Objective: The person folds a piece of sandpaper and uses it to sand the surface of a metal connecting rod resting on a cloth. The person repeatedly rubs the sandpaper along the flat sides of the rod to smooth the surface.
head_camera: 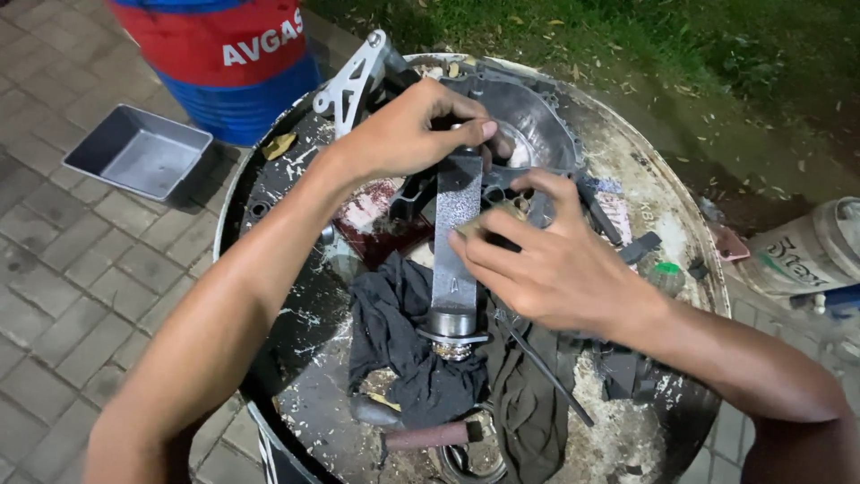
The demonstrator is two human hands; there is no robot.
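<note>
Left hand [408, 134] closed round the top end of grey metal arm [454, 251]; right hand [546, 260] pinches a small tan piece [484, 224] against its edge. Arm lies over drum top [305, 358], long axis running near to far, bearing end toward the wearer. Red-and-blue barrel [224, 63] with white lettering far left; pale bucket [806, 251] with dark print right.

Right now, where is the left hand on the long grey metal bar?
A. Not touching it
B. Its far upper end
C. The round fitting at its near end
B: the left hand grips the far upper end of the grey metal bar.
</note>
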